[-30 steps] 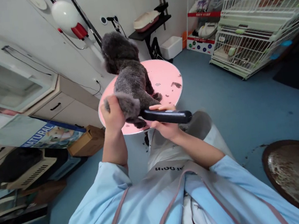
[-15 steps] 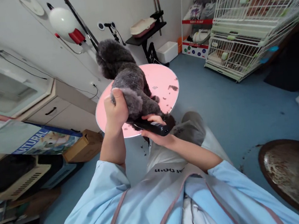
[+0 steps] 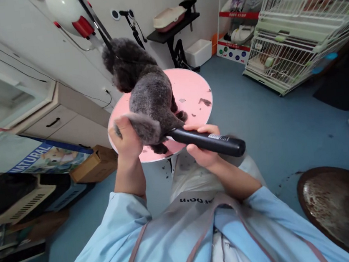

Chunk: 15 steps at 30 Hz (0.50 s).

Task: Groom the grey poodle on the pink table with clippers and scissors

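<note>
A grey curly-haired dog (image 3: 153, 92) is on a round pink table (image 3: 190, 85), its head toward the wall and its rear toward me. My left hand (image 3: 125, 137) is closed around the dog's fluffy tail (image 3: 145, 127), pulling it to the left. Black hair clippers (image 3: 207, 140) lie in my right hand (image 3: 203, 148), thumb below and fingers above the body. Their head end touches or nearly touches the dog's rear under the tail; the blade itself is hard to make out.
Cut hair clumps (image 3: 205, 102) are scattered on the tabletop. Beside the dog's head stands a slanting dark pole (image 3: 94, 18). White wire cages (image 3: 296, 37) are at the right, a cardboard box (image 3: 95, 165) and cabinet (image 3: 62, 118) at the left. A round brown-rimmed top (image 3: 344, 208) is at lower right.
My right hand has moved right and turned the clippers, which now point leftward at the dog's rear. My left hand has shifted left and down with the tail, drawing it sideways.
</note>
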Each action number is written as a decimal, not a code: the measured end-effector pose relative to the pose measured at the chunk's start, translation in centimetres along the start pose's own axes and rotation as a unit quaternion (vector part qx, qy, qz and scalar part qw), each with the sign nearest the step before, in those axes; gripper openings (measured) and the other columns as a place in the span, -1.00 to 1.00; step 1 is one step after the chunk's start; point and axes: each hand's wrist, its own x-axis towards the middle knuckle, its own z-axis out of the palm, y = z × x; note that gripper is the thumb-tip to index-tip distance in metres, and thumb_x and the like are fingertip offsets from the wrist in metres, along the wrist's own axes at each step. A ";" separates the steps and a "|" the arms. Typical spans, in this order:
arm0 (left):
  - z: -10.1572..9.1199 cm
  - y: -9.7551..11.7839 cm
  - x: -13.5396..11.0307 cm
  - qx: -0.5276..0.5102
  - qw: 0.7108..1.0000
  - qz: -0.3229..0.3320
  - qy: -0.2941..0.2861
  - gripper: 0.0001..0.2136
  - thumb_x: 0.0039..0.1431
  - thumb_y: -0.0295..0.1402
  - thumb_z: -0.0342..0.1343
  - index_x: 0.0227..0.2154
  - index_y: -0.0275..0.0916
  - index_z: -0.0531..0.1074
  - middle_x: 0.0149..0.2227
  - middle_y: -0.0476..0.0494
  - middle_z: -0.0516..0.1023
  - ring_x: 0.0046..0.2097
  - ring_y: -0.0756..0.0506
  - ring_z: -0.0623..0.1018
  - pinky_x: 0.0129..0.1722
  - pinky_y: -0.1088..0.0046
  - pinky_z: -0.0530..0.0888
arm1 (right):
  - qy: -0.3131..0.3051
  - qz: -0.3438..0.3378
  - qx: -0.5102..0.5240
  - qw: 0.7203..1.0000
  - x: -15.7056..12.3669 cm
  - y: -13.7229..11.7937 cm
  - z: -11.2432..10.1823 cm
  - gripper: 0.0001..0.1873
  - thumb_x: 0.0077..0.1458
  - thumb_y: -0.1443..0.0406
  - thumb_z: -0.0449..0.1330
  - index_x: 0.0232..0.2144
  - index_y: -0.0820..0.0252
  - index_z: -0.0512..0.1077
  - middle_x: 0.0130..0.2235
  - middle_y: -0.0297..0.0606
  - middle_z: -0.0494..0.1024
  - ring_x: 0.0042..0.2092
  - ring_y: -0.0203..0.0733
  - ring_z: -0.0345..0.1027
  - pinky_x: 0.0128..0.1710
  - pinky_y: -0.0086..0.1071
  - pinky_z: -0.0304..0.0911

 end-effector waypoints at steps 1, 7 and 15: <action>0.1 0.1 0.0 0.003 1.000 0.008 0.006 -0.45 0.21 0.18 -0.10 -0.60 -0.21 0.29 -0.64 -0.02 0.36 -0.50 -0.01 0.46 -0.55 0.44 0.31 | -0.001 -0.003 -0.007 1.000 0.2 0.1 0.1 -0.55 0.08 0.12 0.29 -0.06 -0.02 0.18 -0.04 -0.24 0.54 -0.01 -0.16 0.48 0.03 -0.10 0.41; 1.2 1.8 -0.3 -0.020 0.998 0.063 0.001 -0.41 0.23 0.17 -0.11 -0.55 -0.28 0.43 -0.58 -0.05 0.47 -0.50 0.02 0.46 -0.50 0.49 0.35 | -0.106 -0.043 -0.056 0.992 -2.9 3.2 0.7 -0.50 0.05 0.19 0.34 -0.03 0.01 0.20 0.05 -0.13 0.51 0.04 -0.12 0.49 -0.01 -0.15 0.49; 2.0 1.9 0.3 -0.041 0.996 0.076 0.038 -0.43 0.20 0.17 -0.06 -0.63 -0.26 0.35 -0.62 -0.08 0.41 -0.55 0.02 0.39 -0.52 0.47 0.33 | -0.071 -0.234 -0.168 0.955 -4.2 4.4 0.1 -0.46 -0.03 0.15 0.39 -0.04 0.03 0.26 0.05 -0.07 0.53 -0.04 -0.10 0.54 -0.22 -0.25 0.58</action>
